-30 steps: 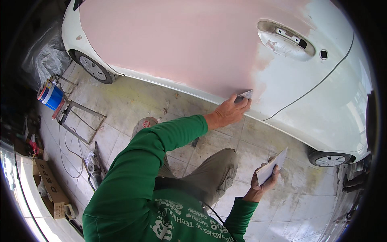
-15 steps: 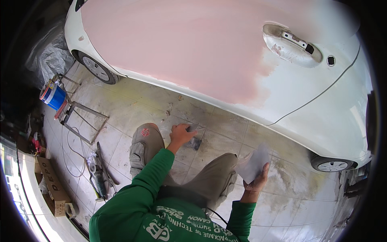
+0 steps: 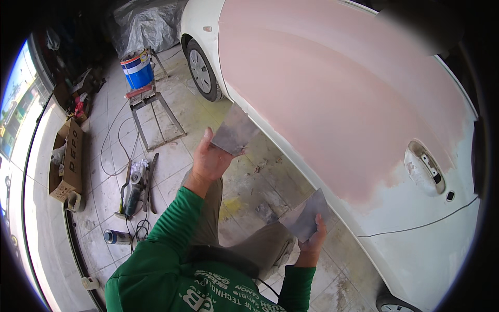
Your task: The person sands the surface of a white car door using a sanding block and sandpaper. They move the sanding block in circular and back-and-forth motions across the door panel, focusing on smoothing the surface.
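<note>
My left hand (image 3: 212, 158) is raised in front of the car's lower edge. It grips a flat, smudged grey square sheet (image 3: 235, 130) by its near edge, the thumb up along one side. My right hand (image 3: 314, 235), lower and farther right, holds a second grey sheet (image 3: 306, 216), paler along its left side, with the thumb near its right edge. The two sheets are apart. What they are made of I cannot tell. Beyond them is the white car's side (image 3: 338, 99), largely covered in smooth, dull pink filler.
A door handle recess (image 3: 425, 167) shows at right. A blue can (image 3: 138, 70) stands on a metal stand (image 3: 161, 112) at left. An angle grinder (image 3: 135, 195), a cable, a small can (image 3: 117, 237) and a cardboard box (image 3: 73, 156) are on the tiled floor.
My left hand has come up from the floor and now holds a grey sheet. My right hand, still holding its sheet, has moved slightly left. The view has turned left.
</note>
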{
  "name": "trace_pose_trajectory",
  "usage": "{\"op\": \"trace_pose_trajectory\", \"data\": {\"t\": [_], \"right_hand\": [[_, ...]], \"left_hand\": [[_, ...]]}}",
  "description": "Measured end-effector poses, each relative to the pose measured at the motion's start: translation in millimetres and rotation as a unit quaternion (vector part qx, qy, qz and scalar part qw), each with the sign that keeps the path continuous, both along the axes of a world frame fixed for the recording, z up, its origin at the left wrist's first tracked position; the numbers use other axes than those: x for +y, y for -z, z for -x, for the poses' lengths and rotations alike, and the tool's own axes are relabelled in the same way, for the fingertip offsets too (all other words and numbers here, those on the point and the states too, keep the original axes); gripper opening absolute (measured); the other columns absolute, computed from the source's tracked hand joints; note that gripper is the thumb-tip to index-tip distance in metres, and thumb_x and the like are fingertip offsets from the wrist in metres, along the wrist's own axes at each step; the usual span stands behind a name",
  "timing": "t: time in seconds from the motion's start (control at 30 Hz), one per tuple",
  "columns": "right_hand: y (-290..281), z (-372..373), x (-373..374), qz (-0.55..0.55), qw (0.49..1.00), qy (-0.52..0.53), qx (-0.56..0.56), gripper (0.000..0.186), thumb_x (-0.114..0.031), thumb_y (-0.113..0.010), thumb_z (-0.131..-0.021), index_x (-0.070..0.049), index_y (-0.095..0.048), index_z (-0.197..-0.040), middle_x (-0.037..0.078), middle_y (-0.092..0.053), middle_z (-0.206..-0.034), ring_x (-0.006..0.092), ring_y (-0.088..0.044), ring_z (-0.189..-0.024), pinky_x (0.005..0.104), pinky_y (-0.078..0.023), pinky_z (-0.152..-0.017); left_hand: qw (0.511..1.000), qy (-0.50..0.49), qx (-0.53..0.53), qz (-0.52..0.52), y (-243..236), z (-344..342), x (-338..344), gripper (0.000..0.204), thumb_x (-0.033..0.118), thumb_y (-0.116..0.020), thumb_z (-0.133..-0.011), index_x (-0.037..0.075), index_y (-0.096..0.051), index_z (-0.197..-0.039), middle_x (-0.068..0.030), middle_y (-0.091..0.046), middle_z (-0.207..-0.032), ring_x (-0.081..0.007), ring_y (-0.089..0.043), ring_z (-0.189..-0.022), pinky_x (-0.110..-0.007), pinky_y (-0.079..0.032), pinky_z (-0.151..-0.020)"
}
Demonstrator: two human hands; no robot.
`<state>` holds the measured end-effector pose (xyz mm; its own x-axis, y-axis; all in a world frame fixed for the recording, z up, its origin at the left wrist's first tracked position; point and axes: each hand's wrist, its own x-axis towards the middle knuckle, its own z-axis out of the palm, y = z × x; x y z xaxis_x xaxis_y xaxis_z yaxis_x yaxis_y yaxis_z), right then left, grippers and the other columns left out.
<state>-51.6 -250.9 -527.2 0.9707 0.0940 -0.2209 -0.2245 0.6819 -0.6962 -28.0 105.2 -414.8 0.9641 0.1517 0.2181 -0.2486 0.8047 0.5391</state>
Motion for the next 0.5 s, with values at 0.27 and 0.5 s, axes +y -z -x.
{"op": "trace_pose_trajectory", "data": {"t": [0.27,0.5], "right_hand": [[-50,-43,74,0.000,0.998,-0.054,0.018,0.047,-0.024,-0.061,-0.097,0.001,-0.053,-0.137,0.014,-0.065,-0.126,0.0304,-0.066,-0.114,0.0444,-0.053,-0.098],[-45,-85,149,0.053,0.998,-0.021,0.023,0.048,-0.026,-0.058,-0.099,0.000,-0.052,-0.140,0.014,-0.064,-0.131,0.0299,-0.063,-0.119,0.0452,-0.050,-0.104]], "left_hand": [[0.933,-0.251,0.182,-0.183,57,17,132,0.033,0.018,-0.061,-0.101,0.002,-0.056,-0.129,-0.0080,-0.066,-0.116,-0.0214,-0.069,-0.099,-0.039,-0.063,-0.075],[0.851,-0.273,0.251,-0.371,138,-103,252,0.034,0.020,-0.062,-0.099,-0.006,-0.060,-0.121,-0.0173,-0.070,-0.100,-0.0263,-0.071,-0.083,-0.038,-0.059,-0.066]]}}
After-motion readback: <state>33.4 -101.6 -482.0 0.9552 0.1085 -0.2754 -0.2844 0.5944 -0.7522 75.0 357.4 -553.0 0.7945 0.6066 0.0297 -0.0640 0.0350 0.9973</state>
